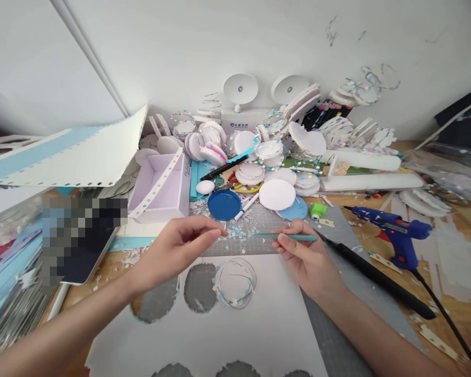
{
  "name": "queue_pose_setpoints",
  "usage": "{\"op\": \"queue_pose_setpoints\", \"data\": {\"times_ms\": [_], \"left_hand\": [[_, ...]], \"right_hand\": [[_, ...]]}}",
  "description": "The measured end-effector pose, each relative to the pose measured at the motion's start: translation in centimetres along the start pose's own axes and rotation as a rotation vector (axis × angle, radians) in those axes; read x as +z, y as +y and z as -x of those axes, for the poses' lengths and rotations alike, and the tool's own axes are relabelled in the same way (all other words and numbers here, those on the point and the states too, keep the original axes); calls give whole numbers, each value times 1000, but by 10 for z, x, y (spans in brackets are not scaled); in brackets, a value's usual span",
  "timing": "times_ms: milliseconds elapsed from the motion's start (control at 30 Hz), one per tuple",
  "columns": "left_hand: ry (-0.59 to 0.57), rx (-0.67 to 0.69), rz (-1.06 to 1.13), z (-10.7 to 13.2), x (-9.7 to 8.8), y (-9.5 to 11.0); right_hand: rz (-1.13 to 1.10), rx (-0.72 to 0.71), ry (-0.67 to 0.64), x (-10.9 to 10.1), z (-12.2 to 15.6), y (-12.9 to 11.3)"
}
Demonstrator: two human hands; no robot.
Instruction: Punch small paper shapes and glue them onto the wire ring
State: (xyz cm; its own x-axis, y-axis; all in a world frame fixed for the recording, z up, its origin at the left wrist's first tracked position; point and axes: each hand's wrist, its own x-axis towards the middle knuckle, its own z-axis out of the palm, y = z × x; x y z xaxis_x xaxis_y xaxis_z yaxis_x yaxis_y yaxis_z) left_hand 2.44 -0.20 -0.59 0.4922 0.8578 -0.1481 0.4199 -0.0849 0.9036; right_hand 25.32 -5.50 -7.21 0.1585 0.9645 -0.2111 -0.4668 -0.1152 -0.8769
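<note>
1. Your right hand [304, 259] is closed around a thin teal tool [265, 234], whose tip points towards your left hand [176, 248].
2. Your left fingertips are pinched together just short of that tip; I cannot tell whether they hold anything.
3. A clear round disc [235, 283] lies below, between both hands.

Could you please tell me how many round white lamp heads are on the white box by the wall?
2. One round lamp head sits above the white box, and the other is just to its right. None seems hidden.
</note>
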Motion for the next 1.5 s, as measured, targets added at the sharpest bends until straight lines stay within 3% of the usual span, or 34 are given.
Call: {"op": "queue_pose_setpoints", "data": {"times_ms": [200,500,800,1267,1500], "left_hand": [[-191,-53,65,-16,21,7],[-202,-63,156,-11,28,6],[-105,-106,142,-12,28,-1],[124,-145,173,-22,34,-14],[79,-141,297,-19,34,-16]], "right_hand": [[42,-76,-48,4,9,-4],[12,-60,-44,8,11,-4],[31,-59,32,5,11,-2],[177,-267,-76,0,12,8],[163,-255,-87,1,14,5]]}}
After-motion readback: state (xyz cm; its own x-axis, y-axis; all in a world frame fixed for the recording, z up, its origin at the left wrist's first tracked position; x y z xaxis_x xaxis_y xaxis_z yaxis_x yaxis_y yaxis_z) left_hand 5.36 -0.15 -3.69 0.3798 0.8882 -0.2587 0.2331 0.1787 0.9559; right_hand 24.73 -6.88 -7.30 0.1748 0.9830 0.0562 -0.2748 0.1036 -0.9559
